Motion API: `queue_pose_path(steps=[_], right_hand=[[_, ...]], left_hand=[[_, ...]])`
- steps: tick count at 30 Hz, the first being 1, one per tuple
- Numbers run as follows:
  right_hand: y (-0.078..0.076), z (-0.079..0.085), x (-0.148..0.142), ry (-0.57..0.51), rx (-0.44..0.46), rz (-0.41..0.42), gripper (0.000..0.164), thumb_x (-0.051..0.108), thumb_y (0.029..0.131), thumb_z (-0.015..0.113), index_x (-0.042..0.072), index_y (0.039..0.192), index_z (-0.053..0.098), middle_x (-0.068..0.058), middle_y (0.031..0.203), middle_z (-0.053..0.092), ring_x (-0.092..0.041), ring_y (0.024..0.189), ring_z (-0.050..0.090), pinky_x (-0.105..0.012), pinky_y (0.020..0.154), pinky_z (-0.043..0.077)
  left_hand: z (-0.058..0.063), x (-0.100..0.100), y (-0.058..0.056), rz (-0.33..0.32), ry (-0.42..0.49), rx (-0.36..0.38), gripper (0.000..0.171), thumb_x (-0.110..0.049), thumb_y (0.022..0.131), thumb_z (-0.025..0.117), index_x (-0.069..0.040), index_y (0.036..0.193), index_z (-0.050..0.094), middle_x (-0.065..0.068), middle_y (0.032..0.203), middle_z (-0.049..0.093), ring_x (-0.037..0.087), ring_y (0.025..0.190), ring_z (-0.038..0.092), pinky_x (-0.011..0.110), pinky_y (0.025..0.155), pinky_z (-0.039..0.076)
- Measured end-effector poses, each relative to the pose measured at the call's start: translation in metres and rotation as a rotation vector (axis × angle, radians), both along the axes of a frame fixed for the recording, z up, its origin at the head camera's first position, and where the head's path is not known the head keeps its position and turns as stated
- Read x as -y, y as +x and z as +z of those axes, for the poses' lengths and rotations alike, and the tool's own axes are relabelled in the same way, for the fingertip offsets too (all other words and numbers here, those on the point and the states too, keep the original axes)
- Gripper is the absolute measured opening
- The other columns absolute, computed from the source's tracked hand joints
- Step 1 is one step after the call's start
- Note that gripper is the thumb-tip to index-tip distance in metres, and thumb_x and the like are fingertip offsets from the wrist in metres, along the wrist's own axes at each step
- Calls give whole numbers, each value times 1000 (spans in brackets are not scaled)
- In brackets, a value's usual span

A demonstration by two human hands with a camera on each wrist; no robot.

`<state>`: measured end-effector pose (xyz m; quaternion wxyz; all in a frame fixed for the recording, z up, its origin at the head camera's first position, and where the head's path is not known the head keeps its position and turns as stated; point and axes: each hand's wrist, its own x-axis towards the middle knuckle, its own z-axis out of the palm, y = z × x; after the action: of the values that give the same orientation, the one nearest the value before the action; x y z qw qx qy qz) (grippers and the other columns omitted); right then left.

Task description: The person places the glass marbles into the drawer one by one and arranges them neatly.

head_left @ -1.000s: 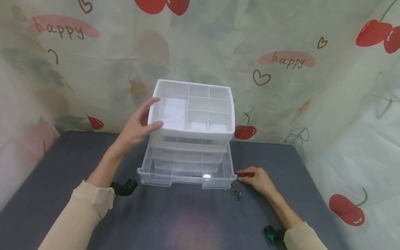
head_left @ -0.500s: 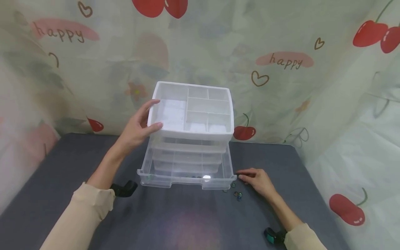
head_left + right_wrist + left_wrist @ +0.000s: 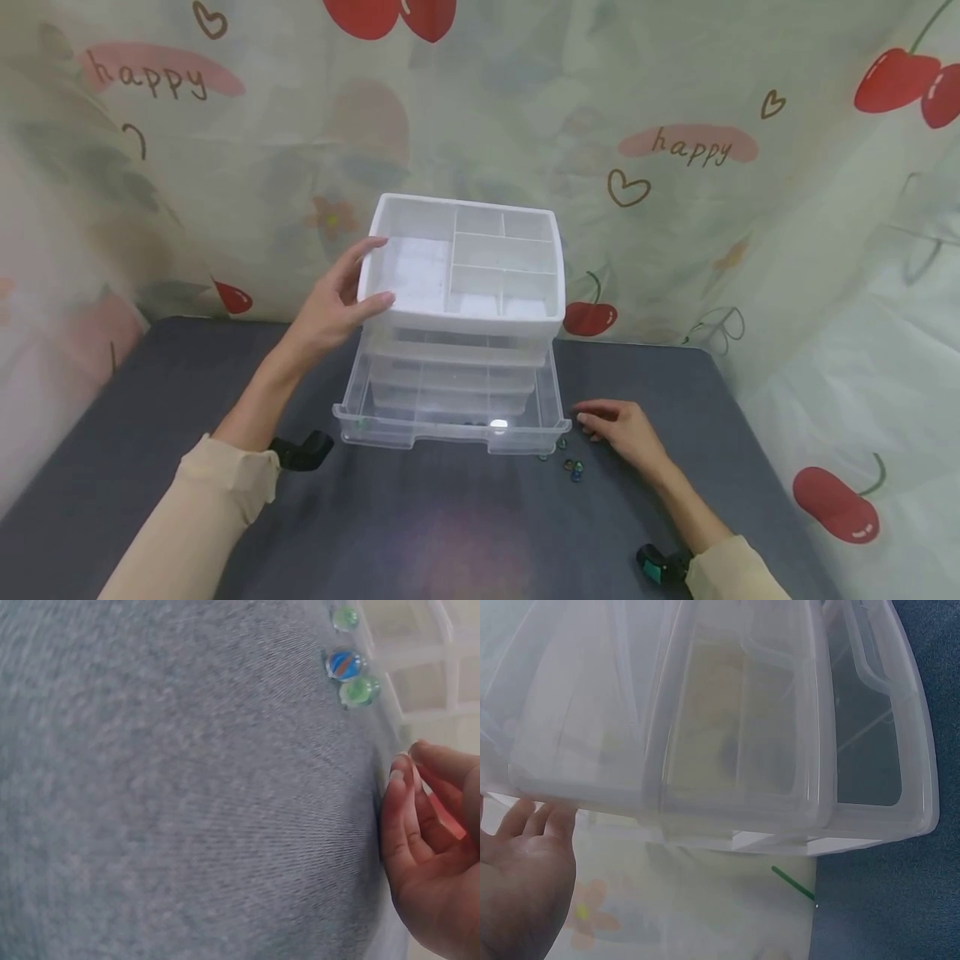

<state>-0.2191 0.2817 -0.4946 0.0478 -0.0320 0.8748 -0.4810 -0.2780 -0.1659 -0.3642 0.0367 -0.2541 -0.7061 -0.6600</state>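
White and translucent plastic drawer box (image 3: 459, 323) stood upright on the dark grey fabric-like tabletop (image 3: 420, 525), just left of my right hand (image 3: 621, 429). Its opaque white top had rounded corners and thin dividers: one large compartment at left; at right, two small cells, a wide one across the middle, then two more small cells. Below, the tiers were cloudy and see-through. The clear bottom drawer (image 3: 450, 438) jutted toward me, its front lip notched at the centre and carrying one bright glare spot. Small specks showed low in it, too small to identify.

My left hand (image 3: 330, 304) was clamped on the top's left wall, thumb over the rim. My right hand's thumb and fingertips were close together beside the drawer's right front corner; whether they pinched anything, I could not tell.

Small round glass marbles (image 3: 576, 469) lay near that corner. At the right wrist: two clear-green, one blue with an orange band, glossy, the blue touching or nearly touching one green.
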Motion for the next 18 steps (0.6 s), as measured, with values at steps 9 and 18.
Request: queue_pose_path(steps=[9,18], right_hand=[[1,17,4,-41,2,-3,25,18,95,69,3,115,72,-14,107,71,-26,87,67,-35,73,56],[6,36,8,-26,-44,5,29,27,95,69,7,116,72,-11,106,71,-24,89,66,-34,76,55]], left_hand=[[1,0,0,1,7,12,68,-5,96,64,-22,154,34,21,152,35,24,120,49,23,86,46],[0,0,0,5,-2,7,67,-6,96,65,-21,154,34,21,153,35,26,123,47,22,87,46]])
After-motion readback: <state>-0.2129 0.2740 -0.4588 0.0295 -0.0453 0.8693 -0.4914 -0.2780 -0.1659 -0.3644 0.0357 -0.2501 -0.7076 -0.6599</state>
